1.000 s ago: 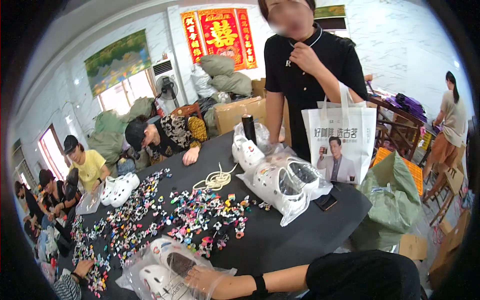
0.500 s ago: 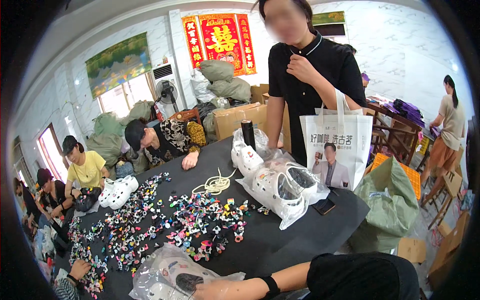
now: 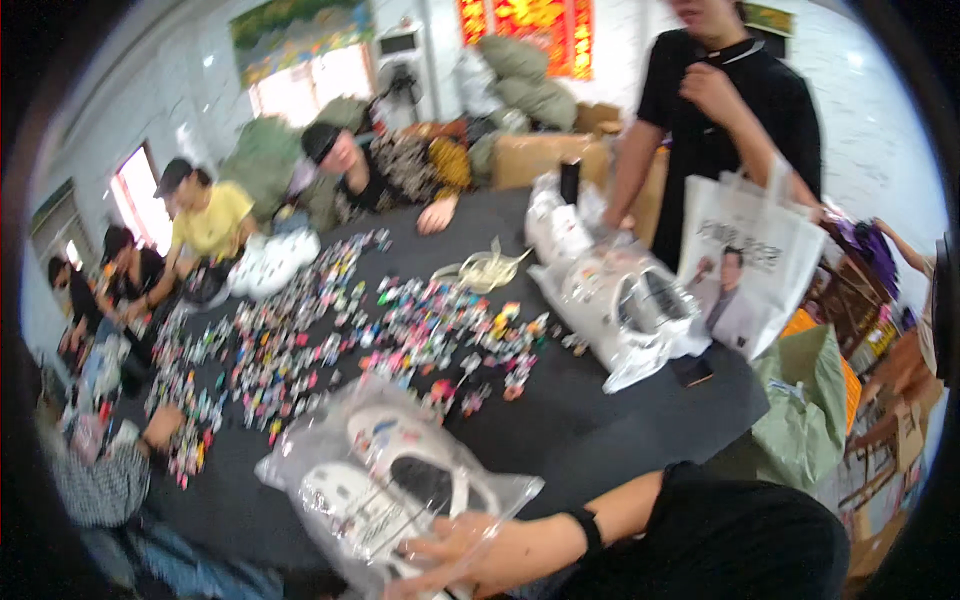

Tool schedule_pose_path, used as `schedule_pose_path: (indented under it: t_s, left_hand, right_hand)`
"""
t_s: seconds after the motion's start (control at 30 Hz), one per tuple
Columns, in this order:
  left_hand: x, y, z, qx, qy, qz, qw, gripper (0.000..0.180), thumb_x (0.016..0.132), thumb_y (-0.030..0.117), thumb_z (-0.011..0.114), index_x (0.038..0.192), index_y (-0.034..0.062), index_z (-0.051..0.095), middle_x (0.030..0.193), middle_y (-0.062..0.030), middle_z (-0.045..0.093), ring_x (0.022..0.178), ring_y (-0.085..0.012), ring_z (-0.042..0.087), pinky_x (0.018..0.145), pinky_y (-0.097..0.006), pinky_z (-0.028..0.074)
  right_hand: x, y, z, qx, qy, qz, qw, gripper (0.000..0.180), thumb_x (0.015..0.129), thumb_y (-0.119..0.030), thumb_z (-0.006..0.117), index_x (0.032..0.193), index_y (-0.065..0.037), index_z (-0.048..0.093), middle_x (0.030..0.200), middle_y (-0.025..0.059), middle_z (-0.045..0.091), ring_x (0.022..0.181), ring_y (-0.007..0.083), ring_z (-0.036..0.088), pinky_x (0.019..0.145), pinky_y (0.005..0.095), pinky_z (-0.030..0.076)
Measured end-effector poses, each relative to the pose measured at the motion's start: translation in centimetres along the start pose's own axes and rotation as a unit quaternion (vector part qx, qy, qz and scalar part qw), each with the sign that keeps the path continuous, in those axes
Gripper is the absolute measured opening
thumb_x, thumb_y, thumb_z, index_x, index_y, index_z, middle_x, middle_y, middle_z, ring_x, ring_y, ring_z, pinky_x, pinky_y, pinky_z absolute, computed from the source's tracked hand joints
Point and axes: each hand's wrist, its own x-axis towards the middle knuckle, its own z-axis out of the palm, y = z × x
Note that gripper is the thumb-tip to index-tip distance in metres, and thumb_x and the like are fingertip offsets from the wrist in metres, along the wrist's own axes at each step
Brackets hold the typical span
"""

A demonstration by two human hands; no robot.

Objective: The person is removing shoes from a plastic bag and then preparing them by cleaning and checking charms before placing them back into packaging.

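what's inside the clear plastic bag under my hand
The clear plastic bag holds a pair of white clogs with small coloured charms. The right hand covers the bag's near end, hiding the shoes' heels.

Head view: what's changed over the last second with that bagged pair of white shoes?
The view swung left. The right hand stays gripping the clear bag of white shoes, near the table's front edge. The charm pile and the standing person's bagged shoes stayed put. No left hand shows.

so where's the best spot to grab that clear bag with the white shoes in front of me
Probably the loose far top of the clear bag, coming from the table side: the plastic there is bunched and empty, while the white shoes fill the middle. The right hand already holds the near end.
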Motion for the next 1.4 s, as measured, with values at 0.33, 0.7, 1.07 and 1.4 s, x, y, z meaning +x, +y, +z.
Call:
schedule_pose_path:
  t_s: [0.33, 0.7, 1.07, 1.4]
  left_hand:
    - [-3.8, 3.1, -4.1, -0.253, 0.102, 0.017, 0.962, 0.058, 0.074, 0.0, 0.069, 0.129, -0.0036, 0.054, 0.124, -0.021, 0.057, 0.117, -0.0359, 0.052, 0.101, -0.04, 0.038]
    - [-5.5, -1.8, 8.1, -0.78, 0.239, -0.302, 0.493, 0.061, 0.095, 0.039, 0.054, 0.139, -0.0003, 0.039, 0.138, -0.018, 0.047, 0.127, -0.0322, 0.045, 0.11, -0.044, 0.031]
    - [-2.1, 1.6, 3.8, -0.771, 0.271, -0.289, 0.499, 0.064, 0.099, 0.049, 0.037, 0.143, 0.0032, 0.036, 0.142, -0.0151, 0.044, 0.127, -0.0314, 0.046, 0.109, -0.045, 0.034]
    - [-4.5, -3.0, 8.6, -0.792, 0.294, -0.263, 0.465, 0.054, 0.097, 0.039, 0.04, 0.136, 0.0003, 0.044, 0.129, -0.0193, 0.054, 0.112, -0.0298, 0.059, 0.091, -0.042, 0.052]
  right_hand:
    - [0.7, 1.7, -1.5, 0.003, -0.08, 0.039, 0.996, 0.055, 0.07, -0.044, 0.077, 0.112, -0.017, 0.056, 0.089, 0.0052, 0.055, 0.077, 0.0253, 0.064, 0.057, 0.0367, 0.05]
    - [1.2, 1.2, -3.9, 0.153, -0.029, -0.015, 0.988, 0.045, 0.066, -0.039, 0.08, 0.093, -0.01, 0.058, 0.087, 0.0084, 0.058, 0.081, 0.03, 0.061, 0.066, 0.0378, 0.051]
    - [-2.4, -1.4, -2.9, 0.159, -0.103, -0.108, 0.976, 0.037, 0.072, -0.03, 0.076, 0.103, -0.017, 0.06, 0.095, 0.0034, 0.057, 0.085, 0.0231, 0.062, 0.065, 0.0315, 0.051]
    - [-3.5, -2.9, -1.3, 0.145, -0.087, -0.141, 0.975, 0.021, 0.072, -0.025, 0.071, 0.089, -0.019, 0.06, 0.093, 0.0001, 0.058, 0.088, 0.0173, 0.063, 0.063, 0.0264, 0.048]
